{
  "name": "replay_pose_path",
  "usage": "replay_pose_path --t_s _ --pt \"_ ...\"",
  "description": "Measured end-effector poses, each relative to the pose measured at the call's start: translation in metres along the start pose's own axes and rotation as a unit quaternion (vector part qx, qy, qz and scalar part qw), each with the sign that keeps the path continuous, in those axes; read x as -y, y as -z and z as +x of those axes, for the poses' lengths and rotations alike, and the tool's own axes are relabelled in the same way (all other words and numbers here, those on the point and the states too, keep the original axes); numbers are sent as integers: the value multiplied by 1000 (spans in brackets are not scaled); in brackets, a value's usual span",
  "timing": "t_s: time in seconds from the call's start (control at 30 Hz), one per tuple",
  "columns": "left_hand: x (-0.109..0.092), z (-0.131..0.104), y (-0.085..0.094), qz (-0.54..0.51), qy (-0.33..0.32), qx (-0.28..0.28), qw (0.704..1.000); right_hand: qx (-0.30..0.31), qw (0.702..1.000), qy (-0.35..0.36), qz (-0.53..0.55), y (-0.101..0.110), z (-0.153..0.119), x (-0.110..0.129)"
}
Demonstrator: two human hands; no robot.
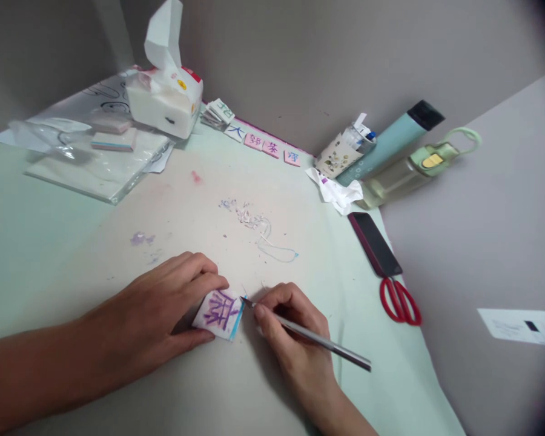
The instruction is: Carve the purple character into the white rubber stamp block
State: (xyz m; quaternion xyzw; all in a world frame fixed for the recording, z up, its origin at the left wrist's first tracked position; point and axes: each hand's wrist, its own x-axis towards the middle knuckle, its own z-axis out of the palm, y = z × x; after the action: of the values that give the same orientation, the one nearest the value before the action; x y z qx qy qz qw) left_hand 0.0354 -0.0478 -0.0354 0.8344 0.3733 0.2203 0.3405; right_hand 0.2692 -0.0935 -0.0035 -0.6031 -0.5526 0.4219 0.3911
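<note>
My left hand (186,303) grips a small white square block (218,313) against the table, thumb on its near side and fingers on its far side. A purple character is drawn on its top, and a light blue band runs along its right edge. Closed around a slim metal craft knife (318,342), my right hand (295,333) holds the blade at the block's upper right corner. Whether the tip touches the block or stops just above it, I cannot tell. Crumbly shavings and a thin curled blue strip (279,259) lie beyond my hands.
Several small character tiles (271,148) line the back edge near a tissue pack (163,103). Back left lie wrapped flat sheets (100,172). At right are a pen cup (340,151), crumpled tissue (340,192), bottles (399,178), a phone (376,242) and red-handled scissors (399,301).
</note>
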Motion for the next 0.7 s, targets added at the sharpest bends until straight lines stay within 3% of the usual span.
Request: replay_pose_path --t_s 0.3,0.7 --pt "2 0 -2 2 5 4 1000 70 998 -4 5 5 -1 -3" --pt "1 0 -1 -7 2 -2 1000 74 997 9 -24 6 -1 1"
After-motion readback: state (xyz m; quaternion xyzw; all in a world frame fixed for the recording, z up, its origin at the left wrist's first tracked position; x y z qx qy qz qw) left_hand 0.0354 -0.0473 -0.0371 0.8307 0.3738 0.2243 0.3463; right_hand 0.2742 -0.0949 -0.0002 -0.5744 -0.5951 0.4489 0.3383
